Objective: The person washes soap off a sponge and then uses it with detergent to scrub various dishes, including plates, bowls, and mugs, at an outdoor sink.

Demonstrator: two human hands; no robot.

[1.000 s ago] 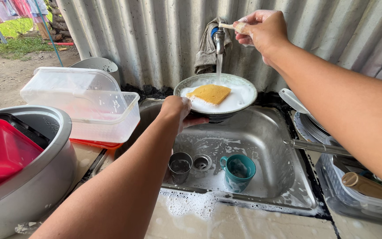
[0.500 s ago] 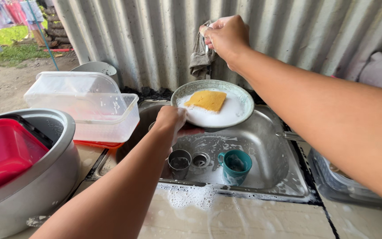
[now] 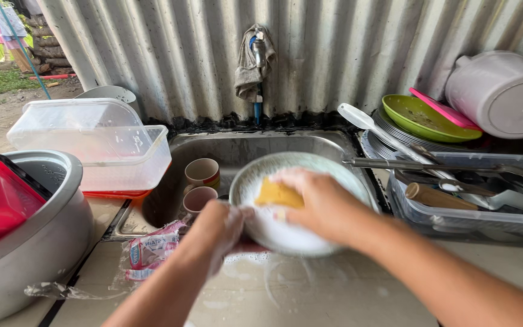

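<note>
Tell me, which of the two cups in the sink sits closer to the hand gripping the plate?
The lower cup, pinkish inside, just beside the left hand on the plate. The other cup, with a striped side, stands farther back in the sink.

Two cups [image 3: 201, 172]; one sponge [image 3: 276, 194]

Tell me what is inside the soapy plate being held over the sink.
White suds cover the plate, and a yellow sponge lies in them under the right hand. The left hand grips the rim. The plate's surface under foam and hand is hidden.
</note>
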